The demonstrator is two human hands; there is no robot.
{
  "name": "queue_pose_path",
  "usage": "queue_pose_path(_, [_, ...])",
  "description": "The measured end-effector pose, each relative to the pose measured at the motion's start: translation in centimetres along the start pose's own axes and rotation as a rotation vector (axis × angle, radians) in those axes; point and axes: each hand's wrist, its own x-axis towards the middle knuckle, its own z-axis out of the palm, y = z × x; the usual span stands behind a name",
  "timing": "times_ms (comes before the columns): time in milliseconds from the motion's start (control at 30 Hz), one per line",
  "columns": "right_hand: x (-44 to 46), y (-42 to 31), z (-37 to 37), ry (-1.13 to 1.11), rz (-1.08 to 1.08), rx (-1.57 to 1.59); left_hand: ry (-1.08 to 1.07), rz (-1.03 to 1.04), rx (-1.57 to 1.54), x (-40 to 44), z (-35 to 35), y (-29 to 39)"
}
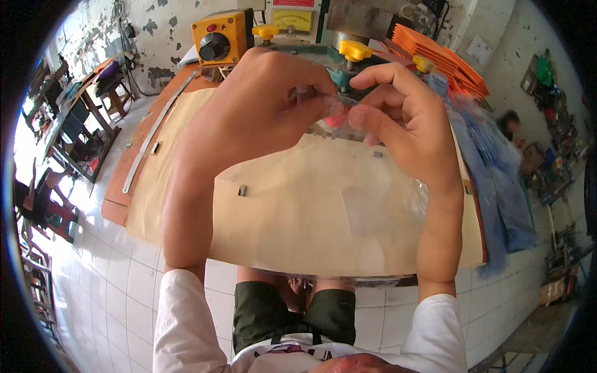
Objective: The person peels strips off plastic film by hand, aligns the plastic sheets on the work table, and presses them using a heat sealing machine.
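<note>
My left hand (267, 99) is raised over the table, its thumb and fingertips pinched on a thin piece of clear plastic (349, 107). Facing it, my right hand (404, 115) has its fingers curled, the index finger lifted, and the thumb against the same plastic. A small pink-red patch (336, 120) shows by the fingertips; whether it is on the plastic or behind it I cannot tell. Under the hands, a shiny see-through area (379, 208) lies over the tan sheet (286, 217) that covers the table.
A machine with yellow knobs (355, 51) and a yellow control box (219, 38) stands behind the hands. Orange folded sheets (435, 53) are stacked back right. Blue plastic (497, 168) drapes the right edge. A metal ruler (151, 133) lies left. Another person (508, 124) is far right.
</note>
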Motion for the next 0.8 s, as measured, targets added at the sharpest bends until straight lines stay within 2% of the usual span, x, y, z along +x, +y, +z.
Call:
queue_pose_path(67, [-0.1,-0.6,-0.7,-0.046,0.043,-0.06,-0.01,-0.099,-0.017,0.0,-0.4,0.3])
queue_pose_path(233, [-1.0,-1.1,-4.5,-0.216,0.125,-0.223,0.09,-0.128,0.004,-1.7,-2.8,0.9])
queue_pose_path(300, [-1.9,-0.9,-5.8,-0.307,0.225,-0.277,0.172,-0.137,-0.027,-3.1,-3.2,0.8])
queue_pose_path(333, [-2.6,-0.3,-6.5,-0.308,0.216,-0.254,0.145,-0.258,-0.009,-3.6,-3.6,1.4])
queue_pose_path(367, [-3.6,0.1,-7.2,-0.304,0.212,-0.254,0.145,-0.253,-0.006,-4.5,-3.6,1.4])
queue_pose_path(433, [-5.2,0.2,-8.8,-0.372,0.156,-0.384,0.319,-0.085,-0.019,-5.9,-3.7,0.5])
queue_pose_path(467, [-5.4,-0.5,-9.4,-0.364,0.153,-0.39,0.357,-0.101,-0.072,-6.7,-4.7,0.4])
queue_pose_path(533, [-7.8,-0.9,-10.5,-0.39,0.377,-0.256,0.365,-0.173,-0.073,-8.5,-5.5,1.7])
queue_pose_path(567, [-8.8,-1.1,-11.0,-0.387,0.384,-0.254,0.382,-0.241,-0.066,-9.4,-5.9,2.1])
queue_pose_path(633, [-10.9,-1.8,-11.9,-0.272,0.407,-0.16,0.364,-0.259,-0.007,-10.9,-7.0,2.7])
queue_pose_path(700, [-12.8,-3.4,-12.4,-0.207,0.403,-0.178,0.096,-0.461,0.192,-12.3,-8.4,4.2])
queue_pose_path(800, [-15.1,-7.0,-12.4,-0.08,0.318,-0.237,0.022,-0.447,0.21,-14.3,-9.2,6.2])
